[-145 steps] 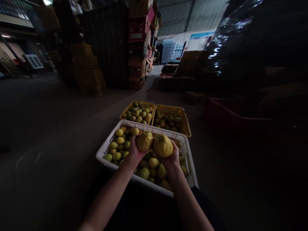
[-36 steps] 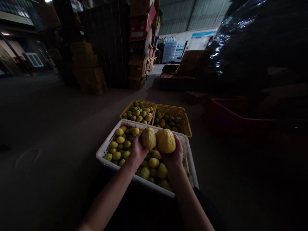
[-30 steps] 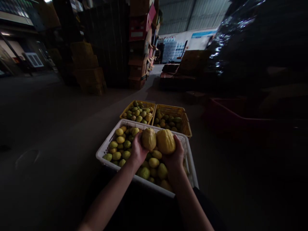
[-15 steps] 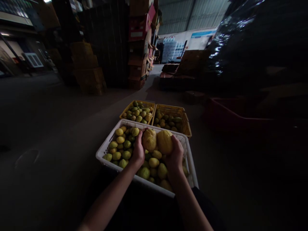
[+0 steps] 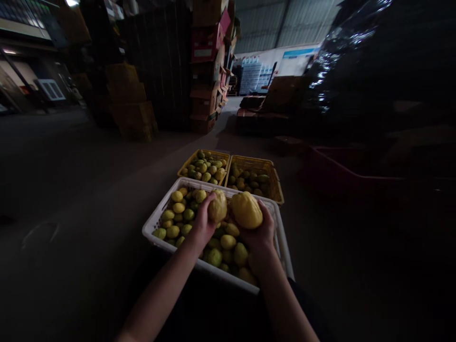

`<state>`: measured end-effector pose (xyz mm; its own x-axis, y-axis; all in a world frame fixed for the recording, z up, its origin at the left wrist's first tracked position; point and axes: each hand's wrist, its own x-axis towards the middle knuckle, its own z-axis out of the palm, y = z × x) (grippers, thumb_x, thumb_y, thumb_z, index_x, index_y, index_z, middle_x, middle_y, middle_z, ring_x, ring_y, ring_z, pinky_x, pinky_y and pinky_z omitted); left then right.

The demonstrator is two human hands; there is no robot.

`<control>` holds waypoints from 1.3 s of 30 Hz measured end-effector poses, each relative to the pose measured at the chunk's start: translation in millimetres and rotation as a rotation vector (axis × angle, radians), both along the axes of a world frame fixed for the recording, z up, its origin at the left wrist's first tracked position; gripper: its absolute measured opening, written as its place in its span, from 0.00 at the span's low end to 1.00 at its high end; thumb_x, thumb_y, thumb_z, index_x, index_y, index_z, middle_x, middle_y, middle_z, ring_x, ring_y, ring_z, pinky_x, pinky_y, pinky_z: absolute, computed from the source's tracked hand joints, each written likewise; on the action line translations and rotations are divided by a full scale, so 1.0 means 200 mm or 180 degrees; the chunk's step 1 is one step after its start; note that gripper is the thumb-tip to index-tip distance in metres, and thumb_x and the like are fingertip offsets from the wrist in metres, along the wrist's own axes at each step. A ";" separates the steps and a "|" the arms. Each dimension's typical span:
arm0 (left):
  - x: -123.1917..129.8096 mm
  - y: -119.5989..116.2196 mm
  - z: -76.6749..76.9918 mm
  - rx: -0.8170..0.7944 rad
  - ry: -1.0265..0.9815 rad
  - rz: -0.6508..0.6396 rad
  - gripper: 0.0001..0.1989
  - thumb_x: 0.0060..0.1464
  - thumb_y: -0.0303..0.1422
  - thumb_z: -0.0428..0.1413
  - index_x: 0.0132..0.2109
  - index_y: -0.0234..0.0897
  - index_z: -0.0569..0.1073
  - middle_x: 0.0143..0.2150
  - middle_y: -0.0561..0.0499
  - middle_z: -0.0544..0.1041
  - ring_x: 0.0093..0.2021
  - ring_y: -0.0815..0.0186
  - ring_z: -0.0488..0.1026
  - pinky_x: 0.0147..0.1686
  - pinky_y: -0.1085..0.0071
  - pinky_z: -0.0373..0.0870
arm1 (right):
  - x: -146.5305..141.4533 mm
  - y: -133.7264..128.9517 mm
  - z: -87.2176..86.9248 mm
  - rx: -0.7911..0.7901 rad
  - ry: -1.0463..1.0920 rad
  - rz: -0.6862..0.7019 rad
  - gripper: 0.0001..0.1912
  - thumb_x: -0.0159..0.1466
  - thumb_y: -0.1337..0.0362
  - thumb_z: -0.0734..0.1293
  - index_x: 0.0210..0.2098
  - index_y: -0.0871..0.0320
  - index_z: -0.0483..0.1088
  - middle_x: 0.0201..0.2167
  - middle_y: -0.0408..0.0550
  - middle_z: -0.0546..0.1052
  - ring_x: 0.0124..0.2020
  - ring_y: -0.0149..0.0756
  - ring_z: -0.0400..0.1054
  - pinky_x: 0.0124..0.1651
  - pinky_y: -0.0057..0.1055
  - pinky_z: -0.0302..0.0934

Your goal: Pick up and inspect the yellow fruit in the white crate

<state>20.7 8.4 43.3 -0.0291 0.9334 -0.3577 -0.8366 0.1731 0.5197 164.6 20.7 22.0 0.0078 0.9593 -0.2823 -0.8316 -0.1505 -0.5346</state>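
Observation:
Over a white plastic crate (image 5: 230,277) full of green and yellow fruit, I hold one large fruit in each hand. My left hand (image 5: 203,225) is closed around the left side of a yellow-green, lumpy fruit (image 5: 218,207). A bigger, ribbed yellow fruit (image 5: 246,210) rests in my right hand (image 5: 264,233), whose fingers curl round its right side and underside. A narrow gap separates the two held fruits. Smaller fruits, such as a yellow one (image 5: 228,242), lie below my hands. My forearms hide part of the crate's near side and its contents.
Two yellow crates, left (image 5: 187,162) and right (image 5: 275,183), hold more fruit just beyond the white one. A dark red tub (image 5: 342,168) stands to the right. Stacked cartons (image 5: 204,90) and a plastic-wrapped pile (image 5: 327,71) rise farther back. The place is dim.
The two held fruits have moved slightly apart and turned in my hands. My right hand has shifted a little to the right; the crates stay put.

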 end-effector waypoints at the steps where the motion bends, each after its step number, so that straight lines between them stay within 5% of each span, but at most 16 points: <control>1: 0.00 0.00 0.01 -0.0083 -0.0106 -0.0045 0.11 0.58 0.35 0.60 0.45 0.35 0.79 0.39 0.49 0.82 0.43 0.61 0.80 0.49 0.66 0.77 | 0.01 0.00 -0.01 -0.0124 0.0010 0.0018 0.11 0.57 0.55 0.70 0.38 0.51 0.76 0.32 0.44 0.83 0.33 0.44 0.79 0.39 0.46 0.77; 5: 0.00 0.00 0.07 -0.0352 -0.0796 -0.0159 0.19 0.63 0.35 0.48 0.53 0.33 0.77 0.35 0.45 0.82 0.40 0.58 0.81 0.45 0.62 0.79 | 0.00 0.02 -0.02 -0.0620 0.0171 -0.0036 0.14 0.58 0.57 0.61 0.38 0.49 0.77 0.30 0.47 0.83 0.35 0.49 0.79 0.43 0.54 0.76; 9: 0.01 -0.01 0.10 -0.0348 -0.1043 -0.0098 0.19 0.63 0.32 0.46 0.54 0.33 0.76 0.34 0.46 0.82 0.37 0.60 0.81 0.44 0.62 0.79 | -0.03 0.02 0.00 -0.0766 0.0381 -0.0037 0.15 0.60 0.60 0.60 0.39 0.52 0.77 0.31 0.50 0.84 0.33 0.47 0.79 0.40 0.49 0.77; 19: 0.01 -0.02 0.09 -0.0558 -0.0930 0.0006 0.11 0.61 0.37 0.55 0.45 0.37 0.77 0.35 0.48 0.80 0.35 0.62 0.78 0.38 0.65 0.78 | -0.06 -0.06 0.14 -0.0603 0.0372 0.0124 0.11 0.60 0.58 0.68 0.41 0.55 0.76 0.32 0.47 0.84 0.33 0.41 0.80 0.42 0.43 0.77; 27: 0.01 -0.03 0.12 -0.0706 -0.0965 -0.0122 0.21 0.66 0.38 0.45 0.56 0.31 0.74 0.33 0.45 0.80 0.32 0.59 0.78 0.34 0.63 0.79 | -0.04 -0.03 0.10 -0.0623 0.0331 0.0182 0.11 0.61 0.60 0.65 0.38 0.56 0.77 0.28 0.49 0.84 0.29 0.44 0.79 0.35 0.41 0.77; 34: -0.01 -0.04 0.13 -0.0751 -0.0715 -0.0078 0.16 0.65 0.38 0.50 0.51 0.36 0.76 0.33 0.48 0.79 0.32 0.62 0.77 0.37 0.63 0.78 | -0.04 -0.05 0.12 -0.0480 0.0013 0.0214 0.10 0.61 0.66 0.63 0.34 0.57 0.77 0.26 0.47 0.83 0.26 0.41 0.78 0.34 0.38 0.77; 39: -0.02 -0.04 0.12 -0.0599 -0.0549 -0.0136 0.14 0.63 0.39 0.51 0.46 0.37 0.77 0.32 0.47 0.79 0.31 0.62 0.76 0.29 0.68 0.75 | -0.03 -0.06 0.13 -0.0386 -0.0033 0.0364 0.11 0.62 0.66 0.62 0.35 0.57 0.76 0.27 0.48 0.83 0.27 0.42 0.79 0.33 0.41 0.77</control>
<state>17.5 0.6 68.0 0.0854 0.8489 -0.5216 -0.9000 0.2903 0.3252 159.1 9.1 48.2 -0.0960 0.9130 -0.3965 -0.8000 -0.3078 -0.5151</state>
